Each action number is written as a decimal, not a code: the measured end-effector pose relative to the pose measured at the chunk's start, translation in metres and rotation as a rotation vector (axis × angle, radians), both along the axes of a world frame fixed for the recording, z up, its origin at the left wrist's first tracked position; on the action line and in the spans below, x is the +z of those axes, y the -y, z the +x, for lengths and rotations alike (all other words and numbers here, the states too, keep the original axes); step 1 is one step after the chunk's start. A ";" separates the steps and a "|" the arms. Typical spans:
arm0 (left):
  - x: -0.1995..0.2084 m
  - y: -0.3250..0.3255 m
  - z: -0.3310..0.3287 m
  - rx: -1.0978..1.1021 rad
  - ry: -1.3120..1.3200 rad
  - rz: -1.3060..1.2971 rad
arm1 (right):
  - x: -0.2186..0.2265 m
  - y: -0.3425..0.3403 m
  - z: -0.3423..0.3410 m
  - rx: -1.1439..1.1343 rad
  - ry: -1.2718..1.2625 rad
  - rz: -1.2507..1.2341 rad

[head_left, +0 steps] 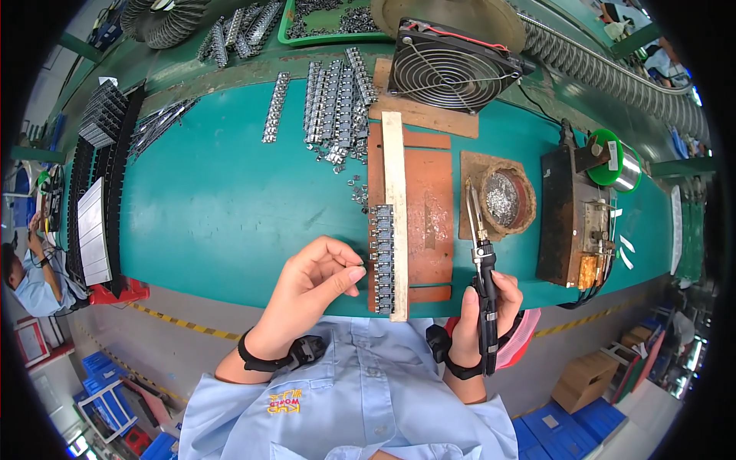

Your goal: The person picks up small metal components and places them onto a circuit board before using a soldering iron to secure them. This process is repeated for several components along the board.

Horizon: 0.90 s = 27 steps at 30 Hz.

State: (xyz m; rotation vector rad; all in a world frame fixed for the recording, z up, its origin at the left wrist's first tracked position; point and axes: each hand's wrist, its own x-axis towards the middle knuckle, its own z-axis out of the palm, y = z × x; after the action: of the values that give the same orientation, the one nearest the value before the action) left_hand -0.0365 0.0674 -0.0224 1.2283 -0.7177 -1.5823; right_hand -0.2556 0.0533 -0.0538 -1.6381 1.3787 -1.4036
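Note:
My left hand (316, 285) is beside the near part of a strip of small circuit boards (382, 261). Its thumb and fingers are pinched together, and whatever they hold is too small to make out. The strip lies lengthwise along a pale wooden bar (394, 169) on a reddish-brown board (431, 176). In my right hand (504, 303) is a black-handled soldering iron (486, 284), gripped upright like a pen. The iron's metal end reaches the left rim of a round brown dish (529, 201) with silvery bits in it.
Several more board strips (331, 100) lie at the far middle, with loose small parts (359, 192) near them. Behind stands a black fan (452, 73). At the right are a dark metal box (560, 218) and a solder wire spool (625, 165). Black racks (107, 184) line the left.

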 end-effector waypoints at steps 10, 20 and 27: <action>-0.003 0.005 -0.010 0.014 -0.057 0.018 | 0.000 0.000 0.001 0.000 0.009 -0.003; -0.007 0.005 -0.009 -0.026 -0.057 -0.010 | -0.003 0.000 -0.001 0.008 0.029 0.001; -0.009 0.005 -0.008 -0.030 -0.068 0.003 | -0.003 0.002 -0.002 0.025 0.007 -0.018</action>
State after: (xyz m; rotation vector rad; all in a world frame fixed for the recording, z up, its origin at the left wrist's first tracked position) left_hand -0.0443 0.0625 -0.0313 1.1652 -0.6933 -1.6417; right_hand -0.2576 0.0517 -0.0573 -1.6549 1.3411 -1.4098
